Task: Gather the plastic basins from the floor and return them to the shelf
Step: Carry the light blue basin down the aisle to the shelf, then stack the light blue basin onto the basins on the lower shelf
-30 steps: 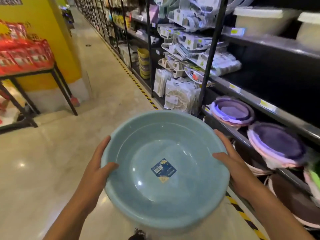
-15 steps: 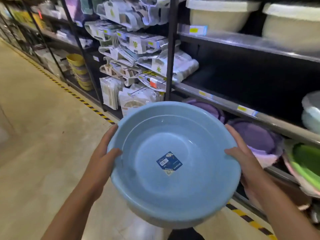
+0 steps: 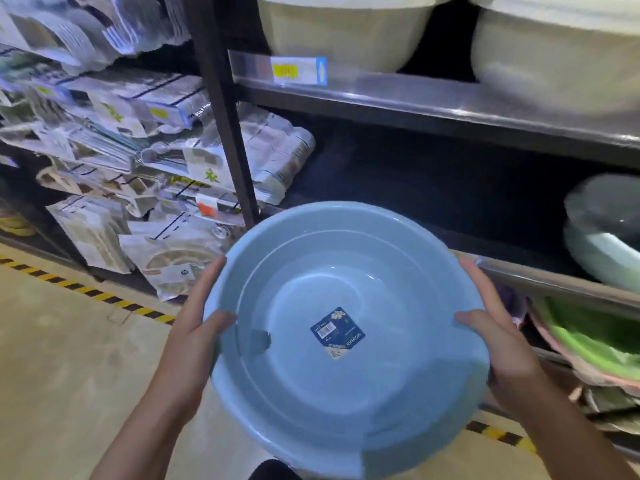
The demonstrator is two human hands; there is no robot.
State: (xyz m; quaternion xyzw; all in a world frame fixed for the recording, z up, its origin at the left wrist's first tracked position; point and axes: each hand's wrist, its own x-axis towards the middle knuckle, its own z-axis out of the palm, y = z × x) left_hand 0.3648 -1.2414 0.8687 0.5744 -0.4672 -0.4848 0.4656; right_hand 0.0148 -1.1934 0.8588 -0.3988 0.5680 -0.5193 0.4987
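I hold a round light-blue plastic basin [image 3: 346, 382] level in front of me, a dark blue label stuck on its inside bottom. My left hand [image 3: 194, 337] grips its left rim, thumb inside. My right hand [image 3: 498, 341] grips the right rim the same way. The basin's far edge is right in front of the middle shelf [image 3: 554, 280], whose dark bay behind it looks empty. A pale blue-grey basin [image 3: 602, 233] lies tilted at the right end of that shelf.
Two large cream tubs [image 3: 346, 26] stand on the upper shelf [image 3: 433, 98]. Green and pink basins [image 3: 595, 337] are stacked on the lower shelf at right. A black upright post [image 3: 225, 116] separates racks of packaged goods [image 3: 145, 140]. Yellow-black tape [image 3: 86, 292] runs along the floor.
The view has swung right and closer to the shelving. The basin in both hands has come up to the edge of the middle shelf; the aisle and purple basins have left the view.
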